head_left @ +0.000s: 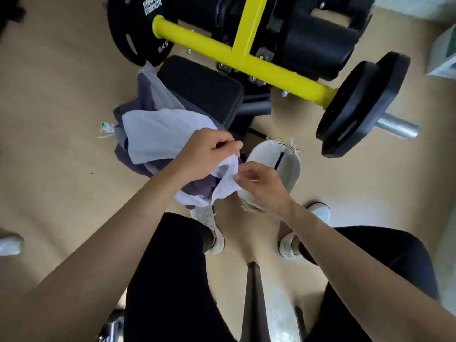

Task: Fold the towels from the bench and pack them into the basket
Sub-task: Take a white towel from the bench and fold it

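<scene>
While the person sat with black-trousered legs apart over the tan floor [61, 119], the yellow-framed weight machine [249, 62] filled the space beyond the black padded surface [204, 87], one black plate [133, 28] beyond its left end and a pair of black plates [357, 104] on a steel bar off to its right. Dark grey-purple towels [145, 90] were heaped unfolded over the left and near side of the surface and hung down off its edge toward the person. A white towel [160, 137] lay spread across the top of that heap. The pale fabric basket [286, 169] stood on the floor just nearer than the surface's right corner, close beside the hanging towels, its mouth open and its inside only partly seen. The left hand [207, 154] was raised at the near edge of the surface, fingers curled, thumb and forefinger pinching a hem of white cloth [225, 186] that drooped below it; whether this belonged to the spread white towel could not be told. The right hand [264, 186], in front of the basket, pinched the same hem lower down with its fingertips. White shoes [217, 238] rested on the floor nearer still. A small white-and-green scrap [106, 129] lay on the floor left of the surface.
</scene>
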